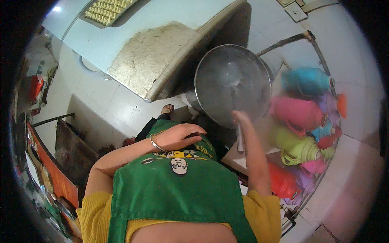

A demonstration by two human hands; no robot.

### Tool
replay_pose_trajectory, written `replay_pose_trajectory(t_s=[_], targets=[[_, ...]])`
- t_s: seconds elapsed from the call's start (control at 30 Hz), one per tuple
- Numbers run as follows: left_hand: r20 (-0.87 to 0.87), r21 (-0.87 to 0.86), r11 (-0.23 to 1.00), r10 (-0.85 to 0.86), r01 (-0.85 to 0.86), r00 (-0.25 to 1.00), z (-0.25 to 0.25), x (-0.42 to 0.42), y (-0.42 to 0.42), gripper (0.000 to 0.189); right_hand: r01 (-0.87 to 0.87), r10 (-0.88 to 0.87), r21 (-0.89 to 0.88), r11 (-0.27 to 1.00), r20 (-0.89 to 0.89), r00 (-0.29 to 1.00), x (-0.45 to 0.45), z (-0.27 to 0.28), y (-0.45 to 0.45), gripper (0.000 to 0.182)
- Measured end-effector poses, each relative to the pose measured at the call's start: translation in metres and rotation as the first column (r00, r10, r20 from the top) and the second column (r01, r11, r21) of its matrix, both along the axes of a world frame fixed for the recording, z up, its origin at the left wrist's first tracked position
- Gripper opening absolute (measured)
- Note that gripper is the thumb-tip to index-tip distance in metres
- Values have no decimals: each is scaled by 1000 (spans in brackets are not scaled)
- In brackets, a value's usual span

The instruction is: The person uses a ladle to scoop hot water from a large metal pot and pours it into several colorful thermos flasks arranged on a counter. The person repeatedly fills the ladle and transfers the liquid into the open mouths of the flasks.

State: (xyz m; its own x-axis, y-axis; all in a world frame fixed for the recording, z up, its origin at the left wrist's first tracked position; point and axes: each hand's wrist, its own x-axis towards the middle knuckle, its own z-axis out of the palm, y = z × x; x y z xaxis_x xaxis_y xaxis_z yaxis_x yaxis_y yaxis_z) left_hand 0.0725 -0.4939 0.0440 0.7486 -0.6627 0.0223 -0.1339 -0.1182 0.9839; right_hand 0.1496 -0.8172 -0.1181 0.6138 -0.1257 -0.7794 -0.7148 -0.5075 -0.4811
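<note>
A tall round metal vessel [209, 103] stands in front of me, its inside hazy with what looks like steam. My right hand [240, 117] grips the metal handle [240, 141] of a long ladle-like tool over the vessel's near rim. The tool's far end reaches down into the vessel and is blurred by the haze. Across my green apron [179, 194] lies my left arm, a silver bangle [156, 143] on its wrist. My left hand [185, 135] holds nothing; thumb and fingers are apart, just left of the vessel.
Several colourful thermos flasks [299, 112] lie on a metal-framed rack [326, 57] at my right. A white table [152, 57] with a worn corner juts in ahead, bearing a tray [91, 23] of small pale dough pieces. An orange-edged table [62, 164] stands at left.
</note>
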Motion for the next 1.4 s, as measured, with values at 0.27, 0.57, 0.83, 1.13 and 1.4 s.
replay_pose_trajectory(t_s=[0.27, 0.57, 0.83, 1.13, 1.4], targets=[[-56, 61, 997, 51, -48, 997, 4, -7, 10, 19, 271, -201, 636, 723, -182, 963, -13, -16, 4, 23], [-66, 88, 996, -3, 9, 998, 7, 1, 6, 18, 672, -277, 706, 224, -615, 738, -71, 66, 2, 19], [-105, 121, 983, -126, 139, 986, 11, 14, -10, 19, 554, -379, 831, 42, -500, 779, -122, 129, 1, 4], [-52, 98, 966, -233, 237, 971, 15, 23, -29, 25, 409, -385, 859, -308, -506, 772, -137, 245, -3, 22], [-158, -7, 989, -147, 147, 976, 5, 25, -41, 34, 166, -478, 901, -402, -360, 801, -123, 347, -34, 23]])
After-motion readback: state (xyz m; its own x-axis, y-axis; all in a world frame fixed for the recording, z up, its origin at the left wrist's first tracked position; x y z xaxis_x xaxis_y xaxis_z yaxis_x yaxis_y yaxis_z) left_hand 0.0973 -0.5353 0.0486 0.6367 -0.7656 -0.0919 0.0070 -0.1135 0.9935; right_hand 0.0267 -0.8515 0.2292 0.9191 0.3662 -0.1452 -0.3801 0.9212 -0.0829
